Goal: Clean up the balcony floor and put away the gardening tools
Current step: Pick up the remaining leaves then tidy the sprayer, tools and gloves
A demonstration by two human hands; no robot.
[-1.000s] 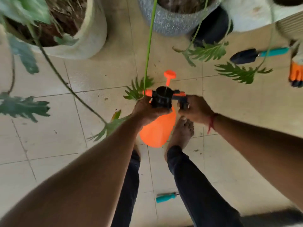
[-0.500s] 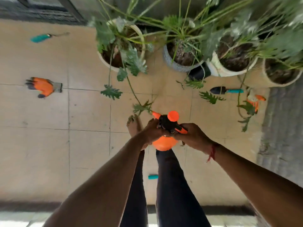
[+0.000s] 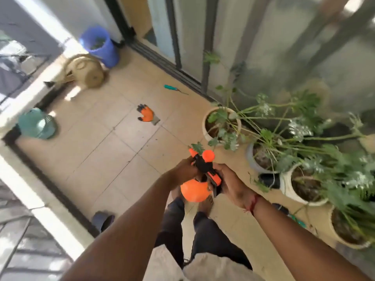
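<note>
Balcony, tiled floor (image 3: 105,151), railing along the left, sliding door at the back.

Change noted: within the last second the view has been lifted from a close look at the tiles to the whole balcony. The sprayer (image 3: 193,192) is held as it was before, clear of the floor above the feet. It is judged as collected but not yet stored, and the wider view suggests a place for it is being sought.

Items, near to far:
- Left hand (image 3: 185,171): one, fingers closed round the sprayer's black head.
- Right hand (image 3: 229,183): one, clamped on the trigger handle.
- Sprayer: one, orange bottle, between both hands.
- Slipper (image 3: 102,220): one, dark, by the railing.
- Teal object (image 3: 296,220): one, beyond the right forearm; possibly a tool handle, too blurred to confirm.
- Planted pots (image 3: 300,185): four counted along the right side, with a small black pot (image 3: 267,180) among them.
- Glove (image 3: 147,115): one, orange, flat on open tiles. A second, seen by the pots half a second ago, is no longer visible.
- Teal-handled tool (image 3: 172,88): one, just beside the door track.
- Green container (image 3: 36,123): one, in the left corner.
- Tan vessel (image 3: 89,73): one, on its side.
- Blue bucket (image 3: 100,46): one, farthest.

The glove and tool remain to be gathered.
</note>
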